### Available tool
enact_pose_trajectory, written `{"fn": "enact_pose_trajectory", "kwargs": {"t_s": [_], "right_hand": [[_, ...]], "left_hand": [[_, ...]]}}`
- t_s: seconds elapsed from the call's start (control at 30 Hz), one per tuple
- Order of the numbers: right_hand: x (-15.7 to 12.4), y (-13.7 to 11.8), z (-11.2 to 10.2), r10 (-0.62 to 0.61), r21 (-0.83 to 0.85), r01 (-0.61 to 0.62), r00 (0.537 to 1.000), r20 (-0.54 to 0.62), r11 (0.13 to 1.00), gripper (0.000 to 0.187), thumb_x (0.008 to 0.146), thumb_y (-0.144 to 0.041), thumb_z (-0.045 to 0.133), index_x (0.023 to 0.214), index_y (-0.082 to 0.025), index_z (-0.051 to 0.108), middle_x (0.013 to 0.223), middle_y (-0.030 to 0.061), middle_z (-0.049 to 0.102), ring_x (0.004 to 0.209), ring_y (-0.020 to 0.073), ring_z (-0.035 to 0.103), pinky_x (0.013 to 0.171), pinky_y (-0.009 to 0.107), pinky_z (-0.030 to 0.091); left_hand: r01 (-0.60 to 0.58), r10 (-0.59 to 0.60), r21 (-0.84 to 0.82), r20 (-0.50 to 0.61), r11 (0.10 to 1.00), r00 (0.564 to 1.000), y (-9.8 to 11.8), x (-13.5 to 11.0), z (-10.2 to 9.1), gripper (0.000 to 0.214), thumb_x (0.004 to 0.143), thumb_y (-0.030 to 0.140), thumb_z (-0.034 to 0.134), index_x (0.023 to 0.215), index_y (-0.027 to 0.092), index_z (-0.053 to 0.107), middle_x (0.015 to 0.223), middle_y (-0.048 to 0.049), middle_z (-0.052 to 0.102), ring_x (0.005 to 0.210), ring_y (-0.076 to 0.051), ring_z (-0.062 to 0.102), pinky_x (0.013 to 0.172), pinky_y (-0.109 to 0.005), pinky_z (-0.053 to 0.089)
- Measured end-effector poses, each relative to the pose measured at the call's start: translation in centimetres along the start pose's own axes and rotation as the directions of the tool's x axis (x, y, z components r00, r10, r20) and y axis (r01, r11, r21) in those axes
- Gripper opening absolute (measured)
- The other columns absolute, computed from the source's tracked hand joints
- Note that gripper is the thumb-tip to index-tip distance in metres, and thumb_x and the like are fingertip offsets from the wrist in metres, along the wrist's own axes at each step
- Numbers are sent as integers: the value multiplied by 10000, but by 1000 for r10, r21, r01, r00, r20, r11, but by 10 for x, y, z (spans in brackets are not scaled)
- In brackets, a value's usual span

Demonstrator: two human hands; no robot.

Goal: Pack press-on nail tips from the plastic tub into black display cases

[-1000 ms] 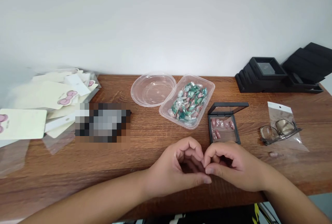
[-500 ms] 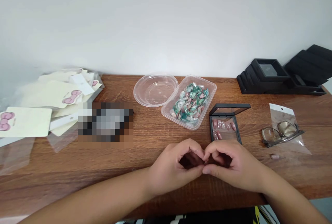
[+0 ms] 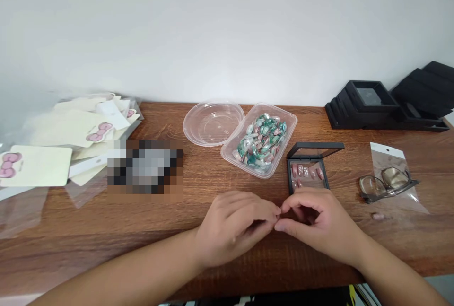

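Observation:
My left hand (image 3: 237, 225) and my right hand (image 3: 317, 223) meet just in front of the small black case, thumbs and forefingers pinched fingertip to fingertip. Whatever lies between them is too small and covered to make out. Behind my right hand, the black case (image 3: 290, 176) stands with its clear-windowed lid (image 3: 315, 149) raised. Pink press-on nails (image 3: 305, 171), some glittery, lie in it in a row, with others partly hidden by my right hand. A clear rectangular tub (image 3: 227, 154) beyond my hands holds a heap of green, pink and clear nails (image 3: 260, 143).
A clear round lid (image 3: 213, 124) touches the tub. Backing cards (image 3: 39, 166) and plastic sleeves pile up at left, near a pixelated dark object (image 3: 149, 166). At right are glasses (image 3: 386, 187) on a clear bag (image 3: 388, 152), one loose nail (image 3: 378, 216) and stacked black cases (image 3: 372, 95).
My left fingers have flattened and closed over, narrowing the gap inside that hand. My right hand stays nearly in place, fingertips still meeting the left ones. The case and tub look unmoved.

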State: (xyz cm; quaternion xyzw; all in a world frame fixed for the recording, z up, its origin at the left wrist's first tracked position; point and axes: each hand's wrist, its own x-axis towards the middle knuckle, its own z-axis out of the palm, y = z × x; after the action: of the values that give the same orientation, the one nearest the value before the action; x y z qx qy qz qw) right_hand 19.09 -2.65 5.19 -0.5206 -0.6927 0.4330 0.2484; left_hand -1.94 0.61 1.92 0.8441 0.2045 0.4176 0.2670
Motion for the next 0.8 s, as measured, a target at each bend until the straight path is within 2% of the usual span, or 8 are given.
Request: {"fn": "enact_pose_trajectory", "kwargs": {"t_s": [0.1,0.17,0.37,0.53,0.7,0.8], "right_hand": [[-1,-1,0,-35,43,34,999,22,998,272,879,-457,719,846,-194,777,604,-29,591,534,95,497,526,232,378],[-2,-1,1,-74,39,72,997,31,997,289,907,-452,689,835,-186,777,602,-22,600,535,94,515,525,226,383],[-4,-3,4,-216,-114,215,976,7,970,340,958,-317,606,669,-157,684,565,-16,554,536,95,491,531,233,360],[-5,-5,6,-295,-198,287,956,-9,937,320,966,-285,581,697,-145,686,566,-13,547,536,96,473,522,237,346],[-5,-5,7,-293,-142,288,956,-17,947,327,952,-258,588,653,-148,658,551,-24,524,528,85,457,515,225,337],[-5,-5,6,-260,-58,259,966,-8,964,240,929,-254,615,737,-147,710,570,-24,558,531,79,481,515,205,350]], "left_hand": [[-130,130,25,16,991,991,-2,-2,-4,79,972,118,604,1038,153,629,942,-55,795,812,-137,761,740,-235,601],[-165,163,34,49,986,985,-2,-2,-7,118,982,121,587,1078,137,654,948,-62,796,852,-147,760,761,-247,607],[-187,184,67,52,980,982,-4,1,-10,113,989,141,603,1052,131,697,983,-47,800,920,-160,752,829,-263,616],[-198,195,55,56,979,979,-4,4,-11,157,1026,158,554,1088,130,696,973,-50,794,904,-148,751,806,-252,618],[-199,197,104,32,974,980,-2,4,-10,134,1009,147,592,1059,144,716,895,-23,776,816,-135,734,728,-241,605],[-188,187,57,15,981,982,0,3,-7,106,991,129,619,1022,141,719,868,-9,760,789,-122,724,732,-232,603]]}}
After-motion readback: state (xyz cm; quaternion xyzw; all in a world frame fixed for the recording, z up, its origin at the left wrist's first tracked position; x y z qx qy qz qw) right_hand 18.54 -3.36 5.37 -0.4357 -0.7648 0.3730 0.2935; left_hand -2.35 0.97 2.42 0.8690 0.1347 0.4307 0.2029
